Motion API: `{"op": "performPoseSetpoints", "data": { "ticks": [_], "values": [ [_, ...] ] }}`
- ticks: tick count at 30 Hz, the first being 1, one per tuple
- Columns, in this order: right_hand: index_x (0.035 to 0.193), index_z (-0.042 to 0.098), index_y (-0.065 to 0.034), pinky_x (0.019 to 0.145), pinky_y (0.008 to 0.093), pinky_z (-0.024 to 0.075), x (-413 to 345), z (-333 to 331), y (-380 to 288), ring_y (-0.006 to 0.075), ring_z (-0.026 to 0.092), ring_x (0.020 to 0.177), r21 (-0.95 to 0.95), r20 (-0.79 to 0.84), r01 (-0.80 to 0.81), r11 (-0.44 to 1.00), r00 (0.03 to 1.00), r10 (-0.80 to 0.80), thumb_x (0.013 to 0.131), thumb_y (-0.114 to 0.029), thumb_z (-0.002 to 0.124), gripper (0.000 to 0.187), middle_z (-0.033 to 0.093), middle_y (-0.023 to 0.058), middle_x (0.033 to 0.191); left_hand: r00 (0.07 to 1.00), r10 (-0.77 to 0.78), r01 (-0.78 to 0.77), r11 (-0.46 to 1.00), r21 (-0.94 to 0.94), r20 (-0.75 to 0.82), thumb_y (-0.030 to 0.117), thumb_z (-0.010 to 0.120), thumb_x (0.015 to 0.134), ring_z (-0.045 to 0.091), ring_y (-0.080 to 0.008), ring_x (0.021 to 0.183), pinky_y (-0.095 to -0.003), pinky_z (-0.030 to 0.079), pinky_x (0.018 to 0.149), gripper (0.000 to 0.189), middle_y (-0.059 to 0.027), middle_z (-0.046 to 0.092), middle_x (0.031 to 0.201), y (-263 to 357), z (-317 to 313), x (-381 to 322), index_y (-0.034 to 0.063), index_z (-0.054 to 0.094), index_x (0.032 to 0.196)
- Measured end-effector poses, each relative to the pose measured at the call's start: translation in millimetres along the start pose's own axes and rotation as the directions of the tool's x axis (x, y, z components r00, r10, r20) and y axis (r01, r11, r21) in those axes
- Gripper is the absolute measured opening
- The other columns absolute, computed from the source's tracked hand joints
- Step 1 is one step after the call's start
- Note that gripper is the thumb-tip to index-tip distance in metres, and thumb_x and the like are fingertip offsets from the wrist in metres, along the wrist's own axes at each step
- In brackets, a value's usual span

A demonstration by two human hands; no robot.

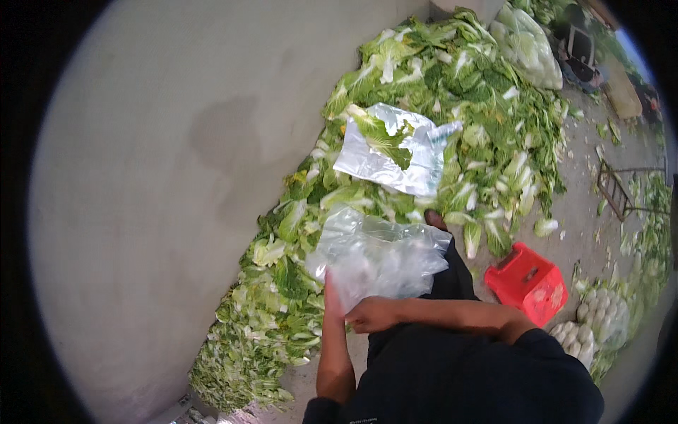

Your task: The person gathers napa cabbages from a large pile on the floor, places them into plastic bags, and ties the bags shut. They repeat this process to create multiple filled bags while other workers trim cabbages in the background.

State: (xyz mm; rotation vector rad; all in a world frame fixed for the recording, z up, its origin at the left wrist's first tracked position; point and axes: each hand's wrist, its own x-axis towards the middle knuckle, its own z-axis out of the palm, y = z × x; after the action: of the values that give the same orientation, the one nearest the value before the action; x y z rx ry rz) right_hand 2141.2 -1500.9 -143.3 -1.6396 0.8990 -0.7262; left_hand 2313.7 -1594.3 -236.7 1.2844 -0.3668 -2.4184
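A clear plastic bag (381, 249) spreads out before me, partly blurred. My right hand (373, 314) is closed on its near edge. My left hand (333, 291) is at the bag's side, partly hidden behind or inside the plastic; its fingers do not show clearly. Beyond the bag, a silvery plastic sheet or bag (365, 159) lies on a heap of loose cabbage leaves (476, 106). A green and white leaf (384, 140) rests on top of it.
A pale wall (148, 185) borders the leaf heap on the left. To the right stand a red plastic stool (529, 286), bags of pale vegetables (601, 312) and a rusty metal frame (614, 191). A large filled bag (527, 47) sits at the upper right, near a partly visible person (580, 58).
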Motion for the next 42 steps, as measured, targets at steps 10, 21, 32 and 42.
{"op": "performPoseSetpoints", "data": {
  "ticks": [10,21,32,42],
  "values": [
    [0.093,0.061,-0.0051,0.072,0.0403,0.0492,-119.3,84.3,-57.5,0.0273,0.064,0.079,0.224,-0.459,-0.436,0.872,0.742,0.488,0.091,-0.043,0.068,0.038,0.065,0.0126,0.084,0.935,-0.069,0.093,0.994,-0.053,0.347,0.036,0.043,0.095,0.061,-0.0307,0.112,-0.0481,0.048,0.099,0.049,-0.0147,0.065,0.121,34.5,81.7,-50.7,0.0046,0.058,0.130],
    [0.126,0.052,-0.0025,0.091,0.0346,0.0513,-302.0,251.9,-106.8,0.0203,0.062,0.105,0.634,-0.763,-0.023,0.773,-0.183,0.620,0.090,-0.028,0.074,0.050,0.062,0.0108,0.117,0.671,-0.427,0.313,0.904,0.291,0.606,0.040,0.037,0.100,0.062,-0.0326,0.110,-0.0551,0.051,0.092,0.049,-0.0113,0.065,0.125,-110.0,115.8,-86.6,0.0095,0.058,0.133],
    [0.151,0.034,-0.0081,0.115,0.0438,0.0337,-436.0,443.6,-218.5,0.0375,0.039,0.140,0.348,-0.876,-0.581,0.736,-0.481,0.034,0.081,-0.026,0.078,0.084,0.038,0.0214,0.151,0.185,-0.812,0.616,0.535,0.579,0.553,0.052,0.042,0.097,0.056,-0.0339,0.117,-0.0547,0.049,0.092,0.059,-0.0116,0.060,0.131,-391.6,82.9,-165.6,0.0114,0.053,0.138],
    [0.138,0.048,-0.0050,0.082,0.0284,0.0499,-535.0,618.5,-184.7,0.0139,0.061,0.093,0.063,-0.237,0.578,0.814,-0.784,0.574,0.082,-0.001,0.062,0.058,0.063,0.0071,0.109,0.520,-0.708,0.139,0.622,0.771,0.478,0.052,0.046,0.095,0.058,-0.0331,0.119,-0.0522,0.046,0.100,0.059,-0.0108,0.062,0.130,-504.6,138.0,-276.6,0.0099,0.057,0.134]
  ]
}}
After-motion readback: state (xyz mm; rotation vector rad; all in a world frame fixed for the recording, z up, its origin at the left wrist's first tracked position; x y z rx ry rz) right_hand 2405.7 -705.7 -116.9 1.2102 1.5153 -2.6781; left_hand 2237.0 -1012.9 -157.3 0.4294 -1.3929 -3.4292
